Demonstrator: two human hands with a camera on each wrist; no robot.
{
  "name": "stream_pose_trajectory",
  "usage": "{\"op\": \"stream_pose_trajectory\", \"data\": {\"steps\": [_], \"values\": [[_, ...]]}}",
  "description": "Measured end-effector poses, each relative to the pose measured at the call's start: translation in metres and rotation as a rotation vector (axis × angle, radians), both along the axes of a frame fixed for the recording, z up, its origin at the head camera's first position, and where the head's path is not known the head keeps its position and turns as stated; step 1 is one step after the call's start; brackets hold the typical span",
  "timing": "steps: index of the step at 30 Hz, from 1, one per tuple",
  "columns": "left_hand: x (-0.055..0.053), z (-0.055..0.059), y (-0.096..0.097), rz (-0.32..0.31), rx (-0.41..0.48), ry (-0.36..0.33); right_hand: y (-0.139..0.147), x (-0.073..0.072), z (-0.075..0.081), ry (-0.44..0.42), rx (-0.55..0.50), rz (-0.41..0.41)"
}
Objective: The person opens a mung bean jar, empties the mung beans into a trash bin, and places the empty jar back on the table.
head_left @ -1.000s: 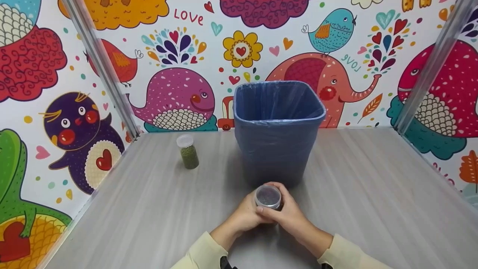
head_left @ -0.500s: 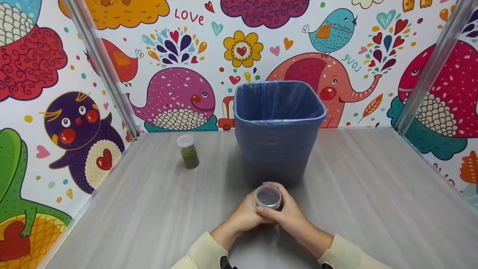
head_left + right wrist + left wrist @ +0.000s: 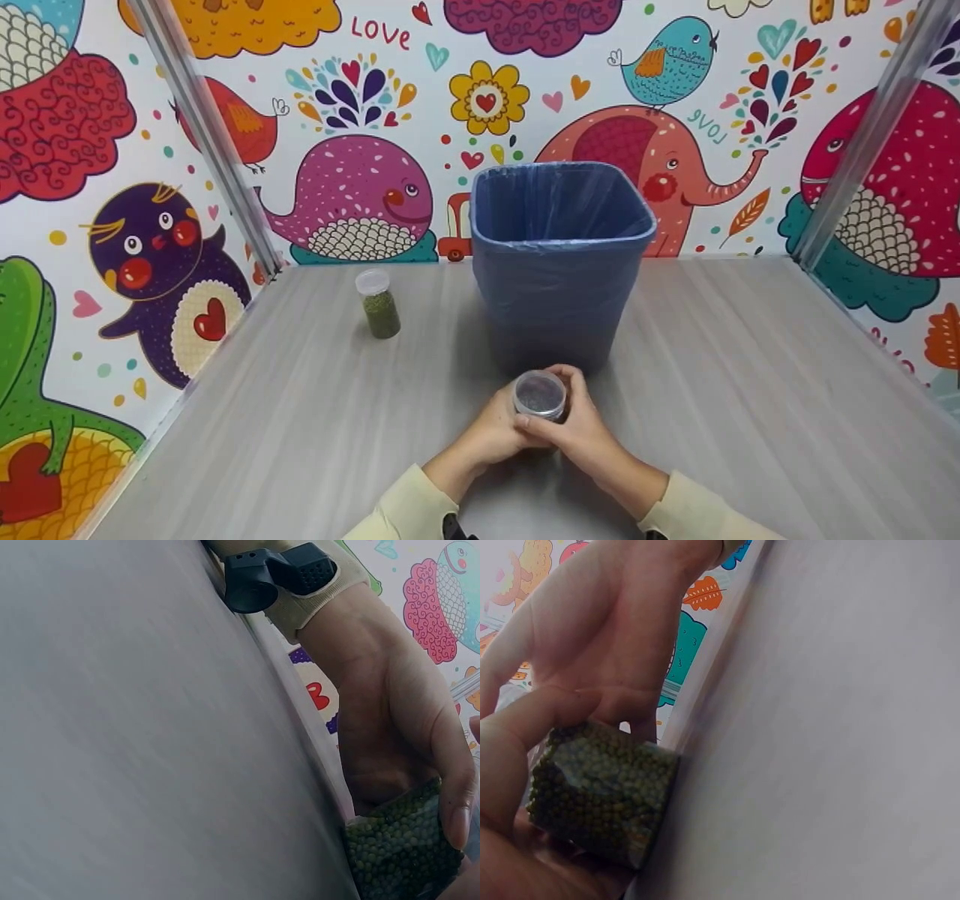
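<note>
A clear jar (image 3: 540,393) with a transparent screw lid stands upright between my hands at the front of the table. Green mung beans (image 3: 604,795) show through its lower wall in the left wrist view, and its base appears to rest on the tabletop. My left hand (image 3: 495,429) grips the jar's body from the left. Thumb and fingers of my right hand (image 3: 583,426) curl round the lid's rim from the right. In the right wrist view, the left thumb (image 3: 454,787) lies along the jar wall. Some fingers are hidden behind the jar.
Directly beyond my hands stands a tall blue bin (image 3: 559,300) with a plastic liner. A second lidded jar (image 3: 382,313) of green beans is upright at the back left. Patterned walls enclose the grey table (image 3: 750,390) at the back and sides.
My right fingertips have shifted slightly rightward round the far side of the lid. The left hand, the jar on the table and the bin have stayed in place.
</note>
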State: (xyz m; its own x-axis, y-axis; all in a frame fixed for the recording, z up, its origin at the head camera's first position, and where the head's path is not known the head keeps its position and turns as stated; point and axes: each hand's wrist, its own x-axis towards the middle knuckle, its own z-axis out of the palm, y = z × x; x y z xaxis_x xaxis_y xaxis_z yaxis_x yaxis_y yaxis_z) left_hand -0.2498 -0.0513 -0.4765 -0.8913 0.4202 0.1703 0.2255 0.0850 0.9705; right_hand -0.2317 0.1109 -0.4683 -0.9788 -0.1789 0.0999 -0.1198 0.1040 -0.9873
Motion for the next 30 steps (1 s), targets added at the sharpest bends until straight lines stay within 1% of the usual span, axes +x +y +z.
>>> {"op": "stream_pose_trajectory", "data": {"steps": [6,10,17,19,24,30], "values": [[0.0007,0.0008,0.0005,0.008,0.009,-0.007,0.0003,0.0003,0.0001,-0.001,0.002,-0.011],[0.001,0.0007,0.0005,0.015,-0.006,0.0,0.0005,-0.0002,0.0002,-0.003,0.002,-0.006],[0.0015,0.0013,0.0009,0.041,-0.025,-0.034,0.0016,-0.0017,0.0007,-0.027,-0.055,0.066],[0.0015,0.0012,0.001,0.044,-0.028,-0.037,0.0015,-0.0019,0.0008,-0.018,-0.05,0.073],[0.0018,0.0014,0.0011,0.048,-0.04,-0.029,0.0018,-0.0022,0.0008,-0.003,-0.037,0.086],[0.0012,-0.0001,0.0011,0.046,-0.039,-0.012,0.0024,-0.0024,0.0004,-0.009,-0.036,0.094]]}}
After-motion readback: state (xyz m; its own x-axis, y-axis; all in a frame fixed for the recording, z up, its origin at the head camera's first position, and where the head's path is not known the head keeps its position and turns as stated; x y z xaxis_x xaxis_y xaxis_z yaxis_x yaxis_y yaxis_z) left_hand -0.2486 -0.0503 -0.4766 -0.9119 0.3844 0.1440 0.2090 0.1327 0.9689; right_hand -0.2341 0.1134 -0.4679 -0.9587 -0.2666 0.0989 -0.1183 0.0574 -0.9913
